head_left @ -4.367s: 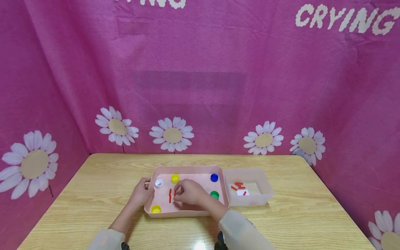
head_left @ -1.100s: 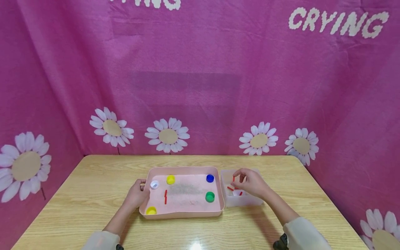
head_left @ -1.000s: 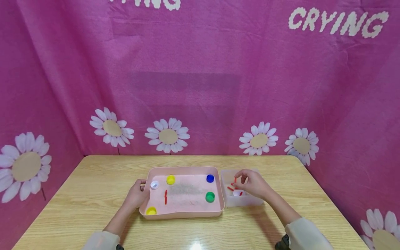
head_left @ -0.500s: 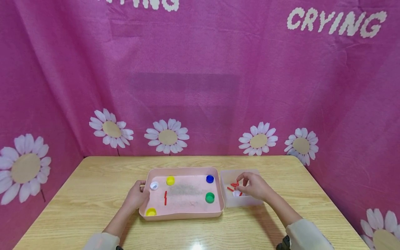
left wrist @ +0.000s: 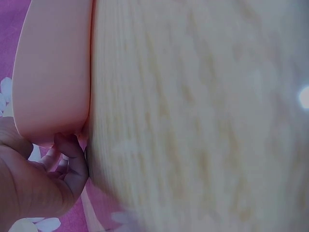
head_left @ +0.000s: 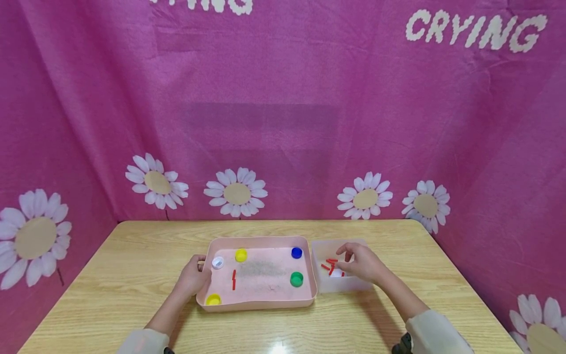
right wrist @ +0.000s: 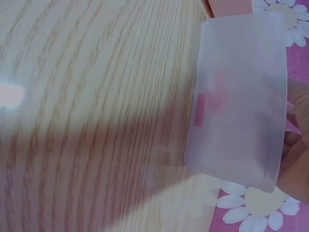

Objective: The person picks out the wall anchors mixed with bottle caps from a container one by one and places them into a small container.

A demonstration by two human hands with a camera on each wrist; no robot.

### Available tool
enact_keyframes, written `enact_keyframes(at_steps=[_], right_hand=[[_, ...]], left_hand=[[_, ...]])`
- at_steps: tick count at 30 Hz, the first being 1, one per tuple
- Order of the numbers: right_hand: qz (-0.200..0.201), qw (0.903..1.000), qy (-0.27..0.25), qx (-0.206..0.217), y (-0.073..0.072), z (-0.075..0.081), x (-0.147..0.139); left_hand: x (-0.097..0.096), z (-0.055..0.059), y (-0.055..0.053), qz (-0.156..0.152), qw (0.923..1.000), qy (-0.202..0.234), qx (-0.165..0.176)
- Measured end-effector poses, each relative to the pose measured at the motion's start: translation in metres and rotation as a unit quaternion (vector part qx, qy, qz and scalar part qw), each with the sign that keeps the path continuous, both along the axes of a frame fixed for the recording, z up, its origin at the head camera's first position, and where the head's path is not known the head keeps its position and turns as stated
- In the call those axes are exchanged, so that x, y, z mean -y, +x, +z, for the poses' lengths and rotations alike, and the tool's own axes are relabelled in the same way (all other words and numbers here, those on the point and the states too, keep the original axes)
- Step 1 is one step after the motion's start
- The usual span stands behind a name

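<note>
My left hand [head_left: 196, 276] grips the left end wall of a shallow pink tray [head_left: 261, 306], thumb at the rim; the left wrist view shows the fingers curled against the tray's outside. Inside the tray two short red sticks [head_left: 234, 280] lie end to end in an upright line. My right hand [head_left: 360, 261] is over the translucent box [head_left: 325, 285], thumb and forefinger apart with nothing between them. Just left of its fingertips, several red sticks [head_left: 331, 269] lie loose on the box floor, one partly hidden by the hand. Through the box wall they show blurred in the right wrist view.
Bottle caps sit round the tray: white [head_left: 217, 262], yellow [head_left: 240, 255], another yellow [head_left: 213, 300], blue [head_left: 297, 252] and green [head_left: 297, 279]. A white paper piece [head_left: 337, 273] lies in the box. Box and tray stand side by side on a wooden table [head_left: 146, 265] before a pink curtain.
Earlier my right hand was at the sticks in the tray, then moved right to the box. It held a red stick there, which now lies on the box floor. The left hand stayed on the tray.
</note>
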State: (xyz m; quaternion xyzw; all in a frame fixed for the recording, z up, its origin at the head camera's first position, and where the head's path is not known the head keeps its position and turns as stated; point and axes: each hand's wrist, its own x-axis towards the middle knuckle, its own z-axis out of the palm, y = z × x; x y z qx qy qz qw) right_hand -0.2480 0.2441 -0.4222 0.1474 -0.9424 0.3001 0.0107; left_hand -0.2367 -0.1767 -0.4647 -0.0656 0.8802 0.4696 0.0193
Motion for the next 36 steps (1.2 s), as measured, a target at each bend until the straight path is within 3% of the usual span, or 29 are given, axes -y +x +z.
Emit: enact_keyframes(at_steps=[8, 14, 23, 36], right_hand=[[-0.013, 0.9995, -0.026, 0.013, 0.0, 0.005, 0.006], [-0.022, 0.9983, -0.048, 0.025, 0.001, 0.011, 0.014], [-0.024, 0.997, -0.068, 0.027, 0.003, 0.017, 0.031], [0.01, 0.9961, -0.084, 0.026, -0.001, 0.021, 0.06]], left_hand=[[0.001, -0.003, -0.001, 0.004, 1.0, -0.005, -0.007], [0.0, 0.002, -0.001, 0.007, 0.9998, -0.006, 0.019], [0.001, 0.003, -0.001, 0.004, 0.9997, -0.005, 0.024], [0.001, 0.001, -0.002, 0.004, 0.9998, 0.002, 0.021]])
